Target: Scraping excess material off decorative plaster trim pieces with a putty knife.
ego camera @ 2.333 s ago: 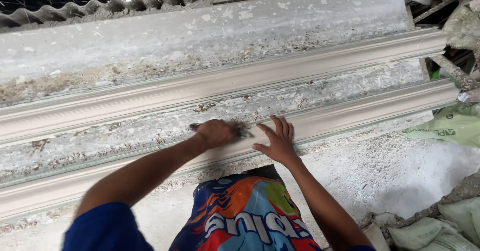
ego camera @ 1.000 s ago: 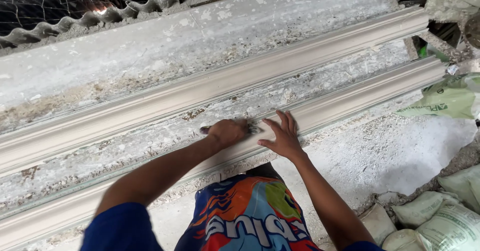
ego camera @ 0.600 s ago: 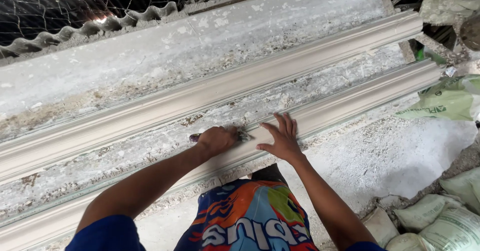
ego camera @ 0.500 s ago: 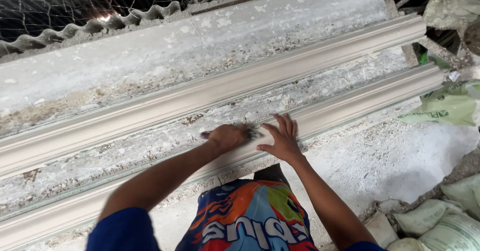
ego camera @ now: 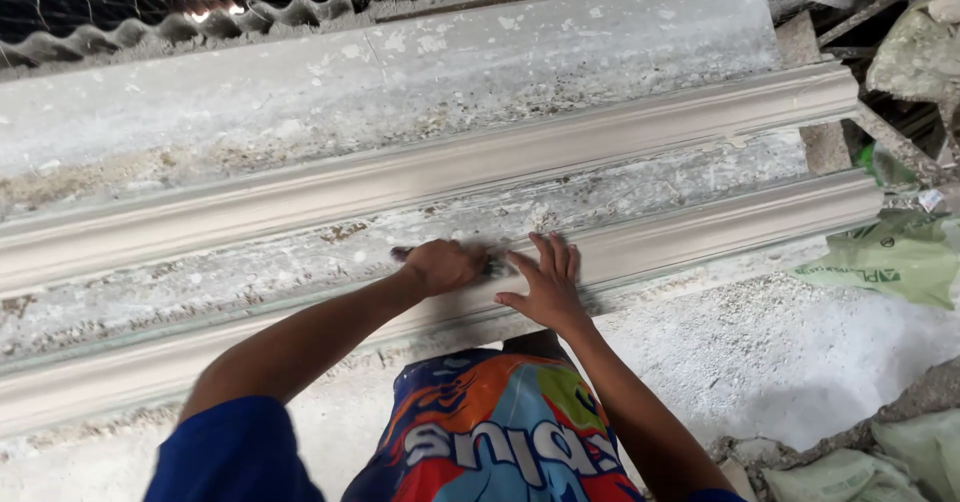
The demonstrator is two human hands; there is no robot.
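Note:
Two long pale plaster mouldings lie side by side on a plaster-crusted bench [ego camera: 300,112]. The near moulding [ego camera: 720,232] runs under both my hands; the far moulding [ego camera: 400,177] lies behind it. My left hand [ego camera: 445,265] is closed around a small dark tool whose end [ego camera: 402,254] pokes out on the left, pressed to the strip between the mouldings. My right hand [ego camera: 545,282] lies flat, fingers spread, on the near moulding right beside the left.
Green and white sacks [ego camera: 900,262] lie on the dusty floor [ego camera: 760,352] at right. Corrugated sheet [ego camera: 180,32] and wire mesh back the bench. Wooden framing [ego camera: 880,132] stands at the right end.
My left hand has rubbed back and forth a little with the tool. The right hand has stayed pressed in place, and the view has shifted slightly.

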